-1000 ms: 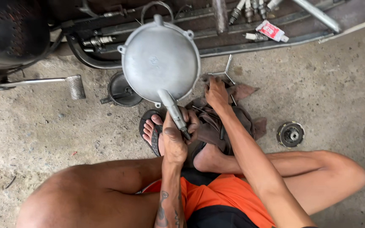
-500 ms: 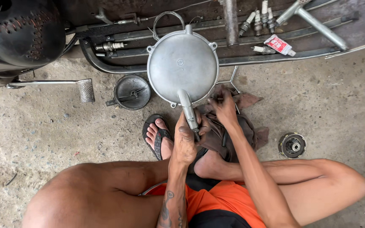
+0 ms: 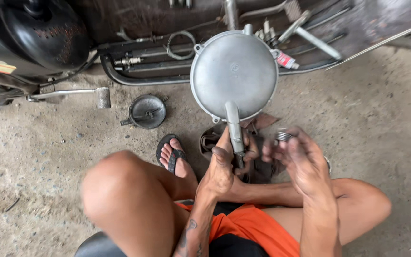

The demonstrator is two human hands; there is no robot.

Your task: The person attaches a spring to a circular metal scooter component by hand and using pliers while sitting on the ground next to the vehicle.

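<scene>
My left hand [image 3: 227,164] grips the narrow stem of a large round grey metal cover [image 3: 234,74], holding it upright over the concrete floor. My right hand [image 3: 298,159] is raised beside it, its fingers pinching a small ribbed metal ring [image 3: 283,136]. A dirty brown rag [image 3: 258,164] lies under both hands, between my legs. My sandalled foot [image 3: 172,154] rests just left of the stem.
A small dark round cap [image 3: 147,111] lies on the floor to the left. A black scooter body [image 3: 34,38] and a kick lever [image 3: 72,93] are at the upper left. Tools, tubes and a small tube of paste [image 3: 286,61] lie along the back.
My right hand has lifted off the rag and come up holding the small ribbed ring. The view has shifted closer, with the cover still held by its stem.
</scene>
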